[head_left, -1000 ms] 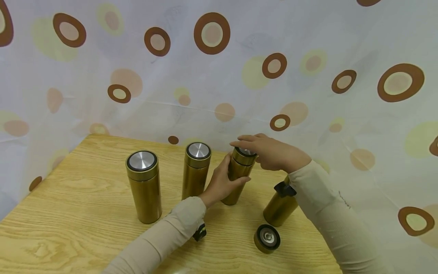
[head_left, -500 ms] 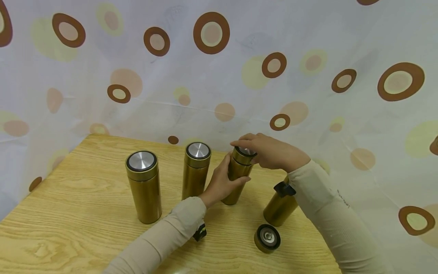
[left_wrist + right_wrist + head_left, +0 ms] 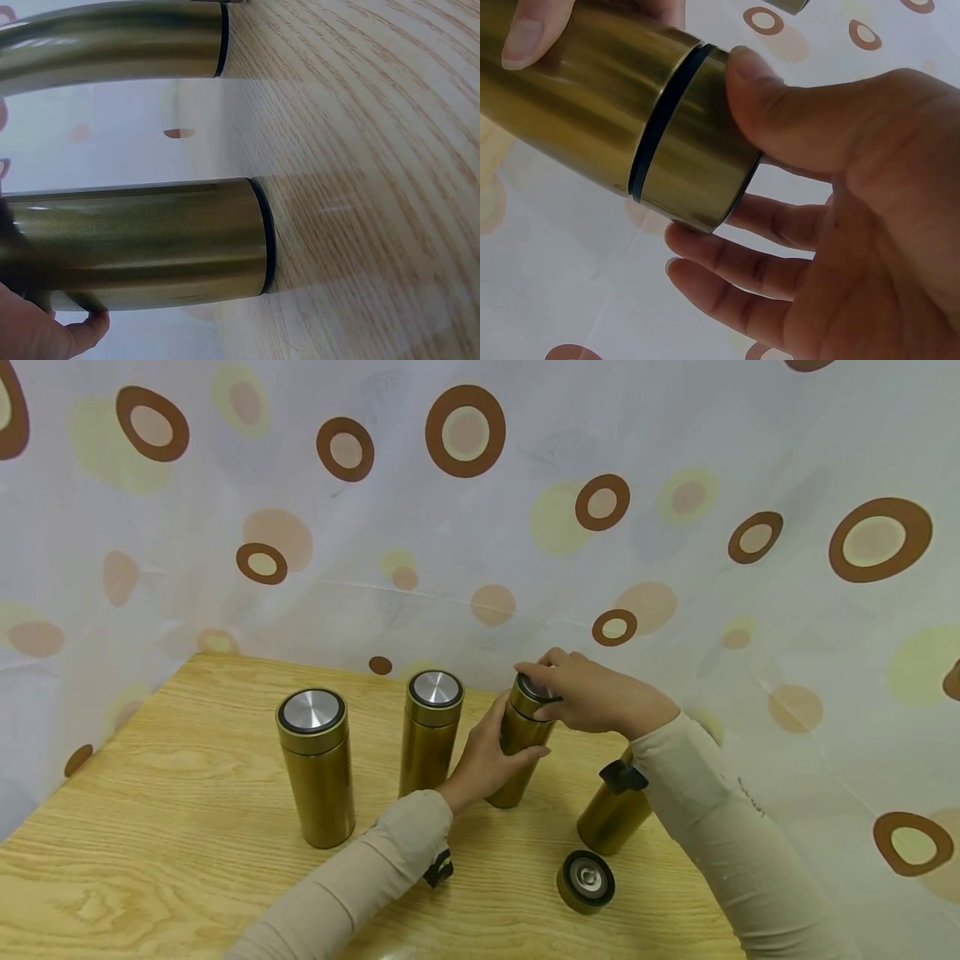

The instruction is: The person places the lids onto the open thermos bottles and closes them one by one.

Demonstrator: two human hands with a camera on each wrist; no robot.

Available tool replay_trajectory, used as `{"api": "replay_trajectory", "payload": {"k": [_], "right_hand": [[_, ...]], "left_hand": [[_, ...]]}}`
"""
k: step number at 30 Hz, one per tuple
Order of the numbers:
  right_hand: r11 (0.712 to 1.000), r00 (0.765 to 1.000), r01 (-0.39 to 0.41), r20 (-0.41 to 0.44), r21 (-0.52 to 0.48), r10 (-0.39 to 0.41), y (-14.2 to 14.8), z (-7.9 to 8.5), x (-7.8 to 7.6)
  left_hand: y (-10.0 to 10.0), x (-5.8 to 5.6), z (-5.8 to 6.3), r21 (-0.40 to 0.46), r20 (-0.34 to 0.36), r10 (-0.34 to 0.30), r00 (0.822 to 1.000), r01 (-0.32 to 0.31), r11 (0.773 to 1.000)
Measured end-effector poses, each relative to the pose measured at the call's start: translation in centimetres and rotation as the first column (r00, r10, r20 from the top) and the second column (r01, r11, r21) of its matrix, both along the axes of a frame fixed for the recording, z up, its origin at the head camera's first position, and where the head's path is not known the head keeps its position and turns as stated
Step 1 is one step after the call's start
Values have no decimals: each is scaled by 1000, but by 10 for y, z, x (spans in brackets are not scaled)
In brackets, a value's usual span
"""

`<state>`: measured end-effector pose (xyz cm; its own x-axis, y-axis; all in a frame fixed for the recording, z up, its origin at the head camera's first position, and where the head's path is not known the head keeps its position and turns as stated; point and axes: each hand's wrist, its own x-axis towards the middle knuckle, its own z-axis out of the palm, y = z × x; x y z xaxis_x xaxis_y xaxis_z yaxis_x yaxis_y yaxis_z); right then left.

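My left hand (image 3: 483, 764) grips the body of a gold thermos (image 3: 514, 789) that stands upright on the table. Above it, my right hand (image 3: 600, 693) holds the gold lid (image 3: 701, 142) of that same thermos by its rim, thumb on one side and fingers on the other. A dark gap line shows between lid and body (image 3: 577, 97) in the right wrist view; I cannot tell whether the lid is loose. The lower body and black base (image 3: 266, 240) appear in the left wrist view, resting on the wood.
Two lidded gold thermoses stand to the left, one nearer (image 3: 318, 793) and one in the middle (image 3: 429, 752). Right of my hands is another gold thermos (image 3: 611, 818), its top hidden by my right sleeve. A loose lid (image 3: 587, 883) lies underside up on the wooden table (image 3: 187, 827).
My right hand's fingers have shifted round the lid, the fingertips drawing in to the right and the thumb lower on the rim. My left hand and the thermos body keep their place.
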<state>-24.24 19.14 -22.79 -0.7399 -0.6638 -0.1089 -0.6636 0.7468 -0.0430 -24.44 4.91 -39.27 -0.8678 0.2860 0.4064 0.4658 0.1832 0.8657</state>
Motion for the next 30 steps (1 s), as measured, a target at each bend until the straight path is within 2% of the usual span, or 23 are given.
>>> {"api": "replay_trajectory", "payload": {"k": [6,12,20,30], "right_hand": [[1000,1000,15,-25,-3,-15,1,-4,-2],[995,994,96,-47,1,-96,0,-7,-5],[982,976,191,-104,8,-189,-6,-8,-4],[956,945,290,-142,-48,-294,-13,-12,-1]], "left_hand": [[0,-1,0,8,-14,1,1000,-1,1000],[1,-1,0,16,-4,3,1000,-3,1000],[1,0,1,-8,9,14,1000,-14,1000],[1,1,-1,-29,12,36,999,-35,999]]}}
